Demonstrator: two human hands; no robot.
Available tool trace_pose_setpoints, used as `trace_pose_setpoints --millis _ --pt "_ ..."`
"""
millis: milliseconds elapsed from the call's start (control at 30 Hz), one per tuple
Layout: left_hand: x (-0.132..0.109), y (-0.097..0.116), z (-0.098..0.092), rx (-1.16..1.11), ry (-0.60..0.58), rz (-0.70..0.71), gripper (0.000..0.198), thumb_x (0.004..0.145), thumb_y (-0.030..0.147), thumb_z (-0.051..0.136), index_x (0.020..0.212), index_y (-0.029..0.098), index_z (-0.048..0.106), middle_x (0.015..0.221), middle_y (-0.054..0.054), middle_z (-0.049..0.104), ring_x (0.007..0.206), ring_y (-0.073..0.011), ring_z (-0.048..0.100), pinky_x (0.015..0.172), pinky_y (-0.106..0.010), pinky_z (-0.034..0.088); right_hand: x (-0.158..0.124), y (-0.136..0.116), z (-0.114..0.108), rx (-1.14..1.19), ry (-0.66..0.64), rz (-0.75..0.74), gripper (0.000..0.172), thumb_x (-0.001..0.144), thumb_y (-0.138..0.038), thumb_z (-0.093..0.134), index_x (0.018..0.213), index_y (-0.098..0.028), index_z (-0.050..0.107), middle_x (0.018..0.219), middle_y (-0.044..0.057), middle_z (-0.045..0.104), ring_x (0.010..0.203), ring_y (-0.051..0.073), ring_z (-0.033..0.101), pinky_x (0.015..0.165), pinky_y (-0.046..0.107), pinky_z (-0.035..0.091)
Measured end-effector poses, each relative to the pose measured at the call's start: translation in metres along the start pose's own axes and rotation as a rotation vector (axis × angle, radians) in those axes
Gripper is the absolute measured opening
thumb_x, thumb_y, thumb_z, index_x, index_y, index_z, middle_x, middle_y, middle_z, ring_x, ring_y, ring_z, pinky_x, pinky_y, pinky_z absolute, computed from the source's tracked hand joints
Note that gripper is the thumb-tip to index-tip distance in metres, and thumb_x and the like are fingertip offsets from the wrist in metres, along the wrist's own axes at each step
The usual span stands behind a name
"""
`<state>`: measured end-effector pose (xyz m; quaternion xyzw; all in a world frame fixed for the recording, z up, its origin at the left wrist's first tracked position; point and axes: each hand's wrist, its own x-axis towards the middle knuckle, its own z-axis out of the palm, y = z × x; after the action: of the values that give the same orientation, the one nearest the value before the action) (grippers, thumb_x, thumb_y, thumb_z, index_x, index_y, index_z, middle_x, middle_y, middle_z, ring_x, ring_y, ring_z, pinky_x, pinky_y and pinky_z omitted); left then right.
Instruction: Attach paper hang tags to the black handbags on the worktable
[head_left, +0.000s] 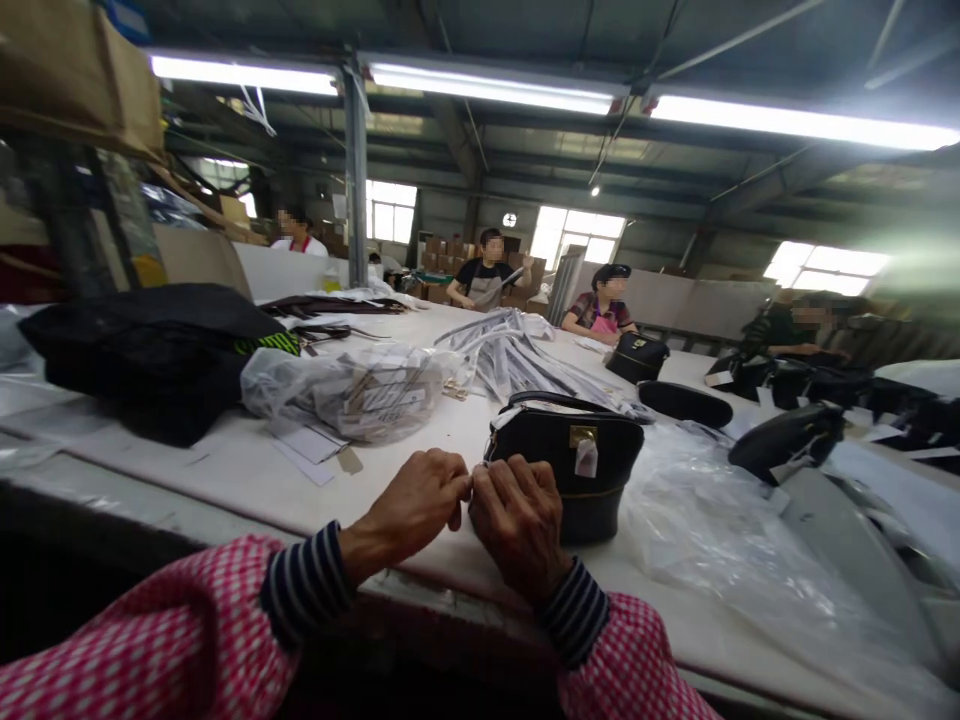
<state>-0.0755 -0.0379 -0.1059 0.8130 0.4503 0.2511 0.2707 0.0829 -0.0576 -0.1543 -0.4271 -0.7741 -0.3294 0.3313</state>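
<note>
A black handbag (551, 450) stands upright at the table's near side, with a gold clasp (583, 437) on its front and a bit of clear wrap hanging from it. My right hand (517, 510) is curled closed in front of the bag's left end, hiding part of it. Just to its left, my left hand (424, 490) is closed too, thumb and fingers pinched together. The fingertips of both hands nearly meet. Whatever they pinch is too small or too hidden to make out.
A clear plastic bag of tags (382, 390) and a black cloth bundle (161, 350) lie left. Wrapped straps (510, 350) are heaped behind the handbag. Plastic sheeting (720, 510) and more black bags (787, 440) are on the right. Several people sit or stand across the table.
</note>
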Motion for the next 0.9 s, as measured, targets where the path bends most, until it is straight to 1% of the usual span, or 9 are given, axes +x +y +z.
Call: trace_pose_setpoints --millis 67,133,200,267,400,500,600,700,900 --pt "-0.005 0.001 0.005 0.242 0.062 0.047 0.034 0.094 0.020 0.040 0.067 0.017 0.059 0.063 -0.004 0.066 0.064 -0.0169 0.060 0.066 -0.029 0.040 0.004 0.003 -0.011 0.022 -0.098 0.046 0.024 0.099 -0.017 0.050 0.120 -0.015 0.062 0.082 0.005 0.067 0.079 0.019 0.057 0.068 0.035 0.032" --pt "-0.010 -0.002 0.013 0.481 0.116 0.087 0.027 0.095 0.013 0.037 0.080 0.017 0.059 0.069 -0.004 0.066 0.064 -0.0178 0.061 0.062 -0.029 0.038 0.012 0.008 -0.024 0.068 -0.251 0.107 0.034 0.097 -0.023 0.054 0.130 -0.016 0.057 0.081 0.004 0.069 0.075 0.018 0.061 0.065 0.033 0.032" --pt "-0.013 -0.007 0.021 0.679 0.131 0.139 0.025 0.091 0.004 0.037 0.084 0.017 0.058 0.073 -0.004 0.066 0.065 -0.0180 0.062 0.058 -0.028 0.036 0.022 0.014 -0.037 0.111 -0.420 0.135 0.033 0.095 -0.028 0.058 0.128 -0.022 0.059 0.076 0.002 0.070 0.067 0.018 0.063 0.060 0.032 0.030" --pt "-0.016 -0.012 0.028 0.820 0.139 0.182 0.027 0.087 -0.002 0.037 0.083 0.017 0.056 0.074 -0.004 0.064 0.062 -0.0176 0.061 0.055 -0.028 0.035 0.033 0.022 -0.047 0.135 -0.547 0.111 0.027 0.094 -0.029 0.059 0.121 -0.025 0.063 0.074 0.002 0.070 0.064 0.019 0.064 0.057 0.032 0.028" --pt "-0.019 -0.016 0.036 1.003 0.234 0.335 0.026 0.083 -0.006 0.041 0.083 0.018 0.052 0.076 -0.003 0.061 0.060 -0.0182 0.058 0.054 -0.029 0.037 0.052 0.036 -0.056 0.274 -0.669 0.035 0.025 0.093 -0.022 0.057 0.118 -0.020 0.063 0.080 0.004 0.072 0.077 0.020 0.066 0.061 0.029 0.033" --pt "-0.021 -0.016 0.042 1.103 0.334 0.425 0.028 0.079 -0.009 0.043 0.082 0.018 0.049 0.075 -0.002 0.059 0.059 -0.0177 0.056 0.053 -0.030 0.036 0.061 0.040 -0.055 0.362 -0.764 -0.007 0.027 0.087 -0.013 0.058 0.113 -0.019 0.065 0.069 0.001 0.069 0.074 0.019 0.067 0.060 0.026 0.034" --pt "-0.021 -0.019 0.047 1.157 0.427 0.474 0.029 0.080 -0.010 0.043 0.083 0.018 0.047 0.073 -0.001 0.057 0.058 -0.0172 0.055 0.052 -0.032 0.035 0.065 0.041 -0.052 0.382 -0.818 -0.016 0.027 0.081 -0.010 0.062 0.105 -0.020 0.068 0.061 -0.001 0.065 0.066 0.017 0.066 0.056 0.024 0.032" --pt "-0.021 -0.023 0.050 1.171 0.475 0.503 0.028 0.081 -0.010 0.043 0.087 0.017 0.048 0.073 -0.001 0.057 0.059 -0.0170 0.056 0.052 -0.032 0.035 0.065 0.039 -0.053 0.445 -0.792 0.036 0.021 0.083 -0.010 0.062 0.098 -0.022 0.069 0.059 -0.003 0.063 0.058 0.014 0.063 0.054 0.023 0.032" --pt "-0.019 -0.024 0.051 1.160 0.471 0.490 0.030 0.081 -0.010 0.043 0.088 0.017 0.051 0.074 -0.001 0.056 0.059 -0.0177 0.056 0.053 -0.034 0.038 0.057 0.030 -0.054 0.408 -0.732 0.142 0.016 0.088 -0.011 0.056 0.090 -0.023 0.067 0.061 -0.002 0.064 0.052 0.011 0.058 0.051 0.023 0.028"
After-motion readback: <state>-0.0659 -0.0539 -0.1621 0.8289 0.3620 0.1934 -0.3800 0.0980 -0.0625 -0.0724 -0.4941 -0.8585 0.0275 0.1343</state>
